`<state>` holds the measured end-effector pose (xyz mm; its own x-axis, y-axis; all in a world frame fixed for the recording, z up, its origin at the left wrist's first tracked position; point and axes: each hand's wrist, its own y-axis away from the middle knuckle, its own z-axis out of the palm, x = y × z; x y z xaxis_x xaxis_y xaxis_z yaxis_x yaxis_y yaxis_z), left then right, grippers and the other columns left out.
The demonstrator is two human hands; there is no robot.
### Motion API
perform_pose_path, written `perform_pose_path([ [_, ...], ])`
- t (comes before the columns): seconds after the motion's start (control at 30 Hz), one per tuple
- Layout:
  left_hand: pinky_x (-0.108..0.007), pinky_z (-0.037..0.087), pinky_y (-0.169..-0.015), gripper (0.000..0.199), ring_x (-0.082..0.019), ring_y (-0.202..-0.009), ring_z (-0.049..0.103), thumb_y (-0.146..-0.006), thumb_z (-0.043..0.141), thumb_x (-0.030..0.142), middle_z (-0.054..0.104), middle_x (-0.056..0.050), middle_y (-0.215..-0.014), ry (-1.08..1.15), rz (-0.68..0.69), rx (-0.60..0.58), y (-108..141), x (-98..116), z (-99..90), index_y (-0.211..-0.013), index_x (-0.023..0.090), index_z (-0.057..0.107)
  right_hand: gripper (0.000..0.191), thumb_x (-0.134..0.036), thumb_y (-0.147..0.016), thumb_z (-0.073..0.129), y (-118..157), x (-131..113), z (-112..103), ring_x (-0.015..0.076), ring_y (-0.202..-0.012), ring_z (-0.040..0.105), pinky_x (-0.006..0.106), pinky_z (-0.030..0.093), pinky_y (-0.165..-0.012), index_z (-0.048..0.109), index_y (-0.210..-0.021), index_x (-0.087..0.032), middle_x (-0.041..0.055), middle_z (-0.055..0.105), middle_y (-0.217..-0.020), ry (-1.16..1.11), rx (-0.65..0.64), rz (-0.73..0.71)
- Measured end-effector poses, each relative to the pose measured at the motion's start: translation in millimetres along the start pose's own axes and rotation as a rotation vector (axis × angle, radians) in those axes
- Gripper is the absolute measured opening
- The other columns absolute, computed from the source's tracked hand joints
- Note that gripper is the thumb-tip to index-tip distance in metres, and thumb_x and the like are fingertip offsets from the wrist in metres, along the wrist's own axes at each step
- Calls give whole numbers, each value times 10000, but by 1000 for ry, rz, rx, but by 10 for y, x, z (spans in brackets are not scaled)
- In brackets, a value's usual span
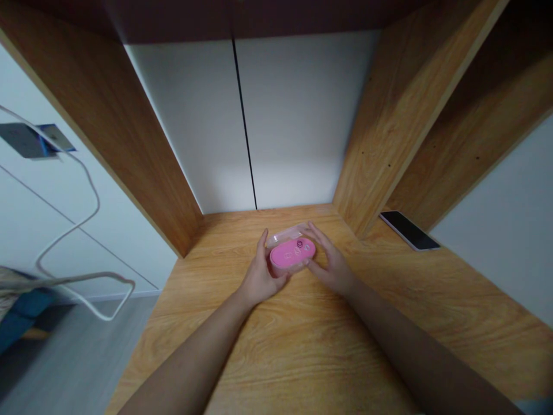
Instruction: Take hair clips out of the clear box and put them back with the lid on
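Observation:
A small pink oval case (pixel 285 255) is held between my two hands over the wooden desk. Its clear lid (pixel 286 235) stands raised along the far side. On the pink surface are several small ring-like shapes (pixel 299 248), dark and pale; whether they are loose rings or printed marks I cannot tell. My left hand (pixel 261 275) wraps the case's left end, thumb at the near side and a finger reaching up by the lid. At the right end, my right hand (pixel 332 264) closes on the case, its upper fingers near the lid and its thumb at the near rim.
A dark-screened phone (pixel 408 229) lies at the right, beside a wooden upright panel (pixel 380 155). Another wooden panel (pixel 129 144) rises at the left. A white cable (pixel 95 196) hangs from a wall outlet (pixel 56 138) left of the desk (pixel 268 346).

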<state>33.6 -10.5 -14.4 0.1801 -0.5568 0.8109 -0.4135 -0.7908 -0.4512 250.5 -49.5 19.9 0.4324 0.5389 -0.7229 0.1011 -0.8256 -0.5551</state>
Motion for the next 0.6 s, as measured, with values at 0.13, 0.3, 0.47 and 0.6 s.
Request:
perform_pose_path([
  [0.13, -435, 534, -1039, 1281, -253, -1168, 672, -720, 782, 124, 649, -145, -1296, 59, -25, -4, -3, 25, 5, -1585, 243, -155, 1026, -332, -816, 761, -12, 108, 32, 299, -1476, 394, 554, 277, -1220, 125, -1620, -327, 107, 432, -1589, 132, -64, -4],
  [0.3, -428, 532, -1042, 1283, -242, -1169, 673, -730, 756, 106, 644, -146, -1303, 101, -26, -10, -10, 20, 3, -1576, 237, -199, 1027, -400, -815, 776, -33, 129, 24, 323, -1467, 403, 562, 311, -1187, 148, -1622, -307, 137, 413, -1597, 244, -110, -4],
  [0.47, -427, 515, -1066, 1292, -235, -1191, 661, -731, 739, 103, 641, -137, -1302, 90, -28, -22, -15, -3, 14, -1562, 228, -243, 949, -484, -830, 753, -43, 79, 19, 344, -1416, 465, 572, 328, -1147, 235, -1606, -310, 144, 469, -1559, 335, -154, -6],
  [0.6, -423, 521, -1050, 1276, -227, -1161, 668, -740, 724, 103, 637, -136, -1296, 109, -7, -23, -11, -24, 17, -1563, 225, -243, 863, -544, -830, 736, -54, 60, 23, 355, -1381, 490, 562, 347, -1116, 358, -1564, -296, 144, 520, -1516, 379, -175, 3],
])
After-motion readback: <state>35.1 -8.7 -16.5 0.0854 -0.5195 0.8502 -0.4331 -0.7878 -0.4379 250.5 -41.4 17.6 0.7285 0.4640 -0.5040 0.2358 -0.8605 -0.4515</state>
